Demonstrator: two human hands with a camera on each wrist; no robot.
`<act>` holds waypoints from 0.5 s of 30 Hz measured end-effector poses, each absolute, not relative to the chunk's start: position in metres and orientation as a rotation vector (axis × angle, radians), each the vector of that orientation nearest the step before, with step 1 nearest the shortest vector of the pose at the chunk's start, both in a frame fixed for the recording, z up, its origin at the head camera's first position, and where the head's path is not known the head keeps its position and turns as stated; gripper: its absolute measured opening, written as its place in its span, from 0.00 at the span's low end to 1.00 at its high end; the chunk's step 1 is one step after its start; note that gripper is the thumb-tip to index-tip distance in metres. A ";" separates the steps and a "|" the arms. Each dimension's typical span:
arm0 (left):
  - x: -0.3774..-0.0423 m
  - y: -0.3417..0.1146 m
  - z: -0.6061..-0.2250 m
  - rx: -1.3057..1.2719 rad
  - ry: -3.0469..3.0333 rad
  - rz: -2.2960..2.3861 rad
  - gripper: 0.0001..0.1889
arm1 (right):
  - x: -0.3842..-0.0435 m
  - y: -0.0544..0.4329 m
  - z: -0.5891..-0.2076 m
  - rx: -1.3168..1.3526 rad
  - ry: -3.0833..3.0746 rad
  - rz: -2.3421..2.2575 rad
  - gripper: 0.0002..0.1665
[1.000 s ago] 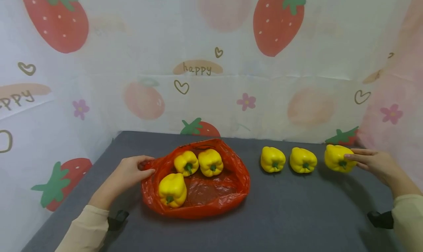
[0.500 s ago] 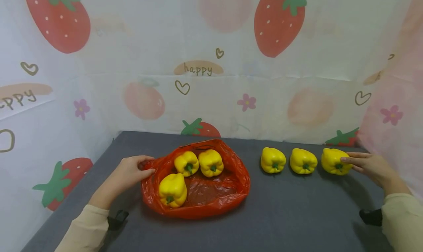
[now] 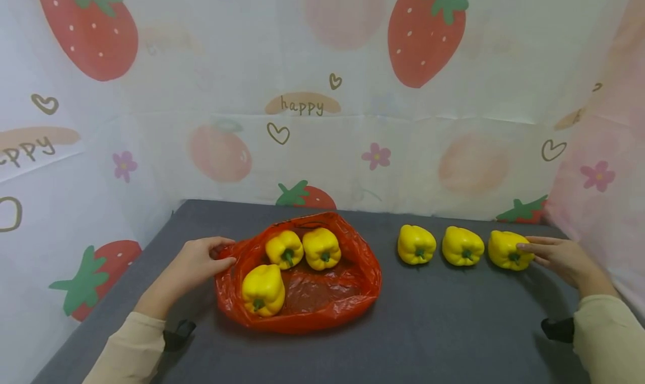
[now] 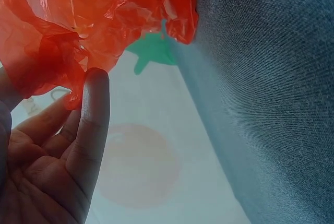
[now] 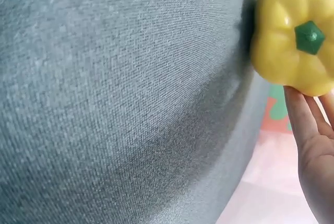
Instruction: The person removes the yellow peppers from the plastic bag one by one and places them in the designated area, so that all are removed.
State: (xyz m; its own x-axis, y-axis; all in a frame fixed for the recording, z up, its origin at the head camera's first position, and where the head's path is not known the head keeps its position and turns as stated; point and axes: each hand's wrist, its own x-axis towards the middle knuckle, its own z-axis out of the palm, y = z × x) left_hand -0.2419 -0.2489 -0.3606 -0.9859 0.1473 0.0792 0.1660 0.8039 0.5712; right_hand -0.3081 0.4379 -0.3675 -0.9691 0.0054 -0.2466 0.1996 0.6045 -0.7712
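In the head view, my left hand (image 3: 194,263) pinches the left rim of a red plastic bag (image 3: 322,319) lying wide-mouthed on the table. The left wrist view shows thin crumpled plastic (image 4: 120,10) at the thumb and fingers. Inside the bag, toward its left and back, lie three yellow bell peppers (image 3: 263,290). On the right, my right hand (image 3: 564,255) holds another yellow bell pepper (image 3: 509,251) from its right side, thumb in front, fingers behind. Its green stem (image 5: 309,37) faces the right wrist camera, and the pepper sits low at the tabletop.
Two more yellow bell peppers, one in the middle (image 3: 462,246) and one at the left (image 3: 416,244), stand in a row with the held one. A dark grey cloth (image 3: 428,328) covers the table. Strawberry-printed sheets (image 3: 353,149) wall the back and sides.
My right hand has moved the pepper leftward and down, from above the table to the end of the row. My left hand and the bag have stayed put.
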 end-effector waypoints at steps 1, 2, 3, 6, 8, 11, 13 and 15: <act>-0.242 -0.249 -0.360 -0.259 -2.954 -0.941 0.23 | -0.309 0.438 -0.368 0.170 2.610 -1.301 0.54; -0.242 -0.249 -0.360 -0.263 -2.955 -0.941 0.23 | -0.309 0.438 -0.369 0.167 2.607 -1.302 0.54; -0.242 -0.249 -0.359 -0.264 -2.954 -0.942 0.23 | -0.309 0.437 -0.370 0.164 2.608 -1.299 0.53; -0.242 -0.249 -0.358 -0.268 -2.957 -0.945 0.23 | -0.309 0.435 -0.370 0.140 2.612 -1.281 0.53; -0.241 -0.248 -0.358 -0.259 -2.960 -0.949 0.23 | -0.309 0.434 -0.370 0.125 2.612 -1.296 0.53; -0.241 -0.249 -0.359 -0.252 -2.962 -0.952 0.23 | -0.309 0.433 -0.371 0.125 2.624 -1.314 0.52; -0.241 -0.249 -0.359 -0.241 -2.963 -0.953 0.23 | -0.309 0.432 -0.371 0.126 2.637 -1.314 0.52; -0.241 -0.249 -0.361 -0.235 -2.966 -0.948 0.23 | -0.309 0.431 -0.370 0.131 2.648 -1.306 0.51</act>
State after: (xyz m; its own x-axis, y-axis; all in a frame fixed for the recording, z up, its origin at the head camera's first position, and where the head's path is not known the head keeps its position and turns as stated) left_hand -0.2410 -0.2492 -0.3606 -0.9885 0.1370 0.0633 0.1483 0.8044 0.5753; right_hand -0.3087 0.4309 -0.3704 -0.9788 -0.0029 -0.2047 0.1606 0.6090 -0.7768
